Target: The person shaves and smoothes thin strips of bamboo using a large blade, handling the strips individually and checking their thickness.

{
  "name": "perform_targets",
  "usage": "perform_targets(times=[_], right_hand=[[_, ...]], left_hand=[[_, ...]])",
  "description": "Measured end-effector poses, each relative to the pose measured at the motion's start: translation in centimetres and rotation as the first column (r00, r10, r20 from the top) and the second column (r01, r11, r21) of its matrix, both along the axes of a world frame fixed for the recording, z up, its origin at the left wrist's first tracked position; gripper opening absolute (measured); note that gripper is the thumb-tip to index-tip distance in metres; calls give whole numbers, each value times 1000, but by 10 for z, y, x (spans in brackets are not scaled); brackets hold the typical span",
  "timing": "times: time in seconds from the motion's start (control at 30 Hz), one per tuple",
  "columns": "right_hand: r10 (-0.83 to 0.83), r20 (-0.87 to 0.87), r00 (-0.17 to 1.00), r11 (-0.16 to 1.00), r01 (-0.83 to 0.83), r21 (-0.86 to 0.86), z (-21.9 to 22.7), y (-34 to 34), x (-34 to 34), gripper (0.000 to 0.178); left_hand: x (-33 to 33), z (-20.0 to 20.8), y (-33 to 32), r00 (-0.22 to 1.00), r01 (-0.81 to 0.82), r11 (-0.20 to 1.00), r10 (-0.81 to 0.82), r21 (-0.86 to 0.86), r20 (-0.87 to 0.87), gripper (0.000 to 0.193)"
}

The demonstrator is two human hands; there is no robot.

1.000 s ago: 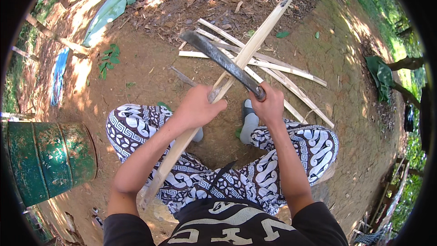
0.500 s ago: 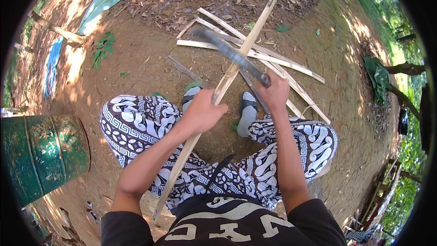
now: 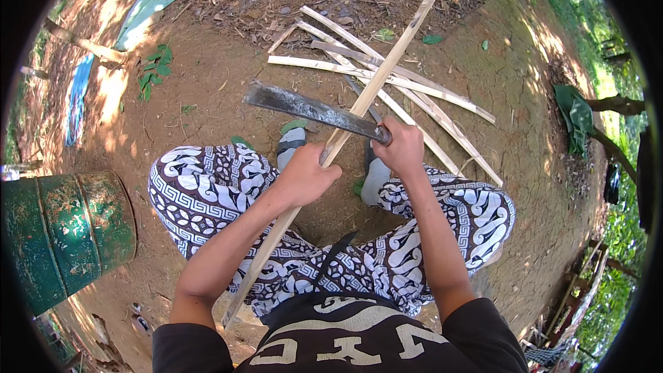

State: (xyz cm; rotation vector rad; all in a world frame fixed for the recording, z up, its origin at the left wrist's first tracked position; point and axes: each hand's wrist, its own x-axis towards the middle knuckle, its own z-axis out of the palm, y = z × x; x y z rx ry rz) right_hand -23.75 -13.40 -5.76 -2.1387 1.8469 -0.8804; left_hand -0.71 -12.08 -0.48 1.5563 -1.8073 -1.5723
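My left hand (image 3: 307,175) is wrapped round a long pale wooden strip (image 3: 375,86). The strip slants from beside my left hip up to the far right, between my knees. In my right hand (image 3: 402,146) is the handle of a machete (image 3: 304,108), its broad grey blade pointing left. The blade lies across the strip just beyond my left hand, and seems to touch it. Beneath the strip's far half, several more wooden strips (image 3: 442,99) lie crossed on the ground.
A rusty green drum (image 3: 76,235) lies at the left. Far left are a large green leaf (image 3: 155,3) and a blue bundle (image 3: 79,100). Leafy twigs (image 3: 156,69) and dry litter are scattered on the bare soil. Branches (image 3: 615,105) stand at the right edge.
The machete has come down the strip toward me, its blade now lying closer to my left hand. The strip has shifted slightly toward me. My left hand keeps its grip.
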Motion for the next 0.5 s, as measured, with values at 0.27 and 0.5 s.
perform_targets(times=[0.27, 0.5], right_hand=[[-510, -7, 860, 856, 509, 88, -15, -41, -83, 23], [-56, 155, 986, 998, 53, 24, -3, -4, -2, 12]], left_hand=[[11, 13, 17, 991, 133, 984, -130, 115, -29, 21], [3, 2, -6, 998, 20, 998, -24, -65, -59, 28]])
